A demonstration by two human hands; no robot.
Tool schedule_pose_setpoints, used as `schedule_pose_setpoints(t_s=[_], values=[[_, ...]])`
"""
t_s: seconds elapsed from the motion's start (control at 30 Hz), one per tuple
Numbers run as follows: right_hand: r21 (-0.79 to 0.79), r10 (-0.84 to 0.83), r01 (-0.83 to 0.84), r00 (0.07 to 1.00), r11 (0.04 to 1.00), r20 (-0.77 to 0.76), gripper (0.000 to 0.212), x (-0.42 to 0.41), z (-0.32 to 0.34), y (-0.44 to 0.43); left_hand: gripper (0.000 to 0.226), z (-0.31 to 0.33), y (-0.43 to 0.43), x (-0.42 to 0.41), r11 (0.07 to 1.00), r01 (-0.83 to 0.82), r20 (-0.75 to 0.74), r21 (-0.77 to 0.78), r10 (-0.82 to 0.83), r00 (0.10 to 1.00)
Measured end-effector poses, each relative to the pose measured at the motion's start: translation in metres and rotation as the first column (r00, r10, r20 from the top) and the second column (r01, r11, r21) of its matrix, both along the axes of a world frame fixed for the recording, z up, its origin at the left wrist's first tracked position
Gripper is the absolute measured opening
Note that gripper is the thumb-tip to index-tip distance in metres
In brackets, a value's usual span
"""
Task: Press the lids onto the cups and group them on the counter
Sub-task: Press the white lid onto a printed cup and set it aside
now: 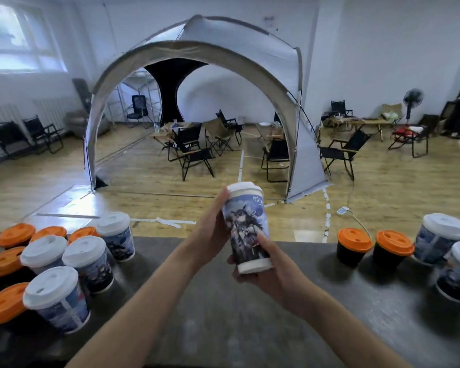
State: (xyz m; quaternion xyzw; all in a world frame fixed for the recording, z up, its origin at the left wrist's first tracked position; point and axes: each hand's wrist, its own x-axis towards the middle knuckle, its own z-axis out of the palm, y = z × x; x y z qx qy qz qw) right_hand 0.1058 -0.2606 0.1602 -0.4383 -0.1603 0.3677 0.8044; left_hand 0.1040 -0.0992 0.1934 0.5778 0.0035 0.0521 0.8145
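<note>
I hold a tall printed paper cup [246, 229] with a white lid [243, 187] above the middle of the grey counter [223, 314]. My left hand [210, 232] grips its upper left side. My right hand [266, 266] grips its base, thumb across the front. On the left stands a group of several white-lidded printed cups [56, 296] and several orange-lidded black cups [6, 304]. On the right stand two orange-lidded black cups [353, 245] and two white-lidded printed cups [438, 237].
The counter's far edge [290, 241] drops to a wooden floor. Beyond it stand a grey arched tent [197, 51], folding chairs [191, 152] and a standing fan [412, 102].
</note>
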Motion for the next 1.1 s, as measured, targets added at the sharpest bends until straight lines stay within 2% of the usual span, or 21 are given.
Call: schedule_pose_setpoints(t_s=[0.03,0.1,0.23,0.3,0.37,0.4,0.43,0.5,0.57,0.63,0.7,0.77,0.87,0.93,1.0,1.1], values=[[0.067,0.023,-0.021,0.999,0.998,-0.035,0.072,-0.006,0.015,0.000,0.074,0.012,-0.001,0.000,0.999,-0.007,0.051,0.034,0.006,0.999],[0.137,0.035,-0.020,0.993,0.990,-0.110,0.067,-0.017,0.038,-0.003,0.081,0.031,-0.007,0.002,0.996,-0.046,0.143,0.080,0.034,0.989],[0.147,-0.004,0.031,0.983,0.989,-0.185,0.061,-0.025,0.059,-0.007,0.092,0.046,-0.014,0.007,0.996,-0.025,0.203,0.088,0.007,0.979],[0.103,-0.043,0.053,0.994,0.993,-0.102,0.060,-0.024,0.063,-0.009,0.079,0.048,-0.013,0.007,0.997,0.038,0.203,0.074,-0.053,0.978],[-0.086,-0.143,0.157,0.978,0.984,0.150,0.063,-0.023,0.066,-0.014,0.067,0.049,-0.012,0.006,0.997,0.057,0.198,0.052,-0.066,0.978],[-0.223,-0.194,0.279,0.921,0.934,0.337,0.064,-0.021,0.066,-0.017,0.066,0.048,-0.011,0.007,0.998,0.036,0.203,0.044,-0.045,0.978],[-0.328,-0.215,0.437,0.815,0.838,0.537,0.061,-0.018,0.066,-0.021,0.065,0.047,-0.012,0.007,0.999,0.006,0.212,0.048,-0.016,0.977],[-0.333,-0.129,0.704,0.516,0.628,0.847,0.057,-0.009,0.065,-0.029,0.058,0.047,-0.015,0.007,0.996,-0.045,0.222,0.080,0.026,0.975],[-0.262,0.006,0.814,0.302,0.518,0.953,0.066,0.000,0.064,-0.034,0.055,0.047,-0.018,0.006,0.994,-0.059,0.220,0.092,0.038,0.975],[-0.143,0.062,0.860,0.129,0.490,0.990,0.074,0.003,0.061,-0.038,0.062,0.047,-0.017,0.005,0.998,-0.038,0.237,0.052,0.025,0.971],[0.033,0.011,0.853,-0.045,0.521,0.999,0.074,0.001,0.059,-0.041,0.069,0.050,-0.016,0.003,1.000,0.015,0.271,0.001,-0.015,0.962],[0.160,-0.045,0.820,-0.163,0.550,0.986,0.071,-0.004,0.059,-0.043,0.072,0.053,-0.015,-0.001,0.995,0.078,0.286,-0.066,-0.056,0.957],[0.243,-0.043,0.813,-0.261,0.529,0.964,0.072,-0.006,0.062,-0.045,0.075,0.053,-0.019,-0.004,0.984,0.121,0.266,-0.129,-0.083,0.960],[0.300,-0.011,0.813,-0.340,0.499,0.940,0.077,-0.004,0.062,-0.046,0.068,0.052,-0.025,-0.003,0.987,0.132,0.249,-0.093,-0.106,0.963],[0.368,0.044,0.802,-0.437,0.471,0.898,0.083,-0.004,0.060,-0.046,0.070,0.051,-0.031,-0.001,0.985,0.167,0.217,-0.044,-0.153,0.964],[0.440,0.063,0.772,-0.523,0.459,0.850,0.075,-0.009,0.060,-0.044,0.078,0.052,-0.031,0.001,0.979,0.195,0.206,-0.056,-0.180,0.962]])
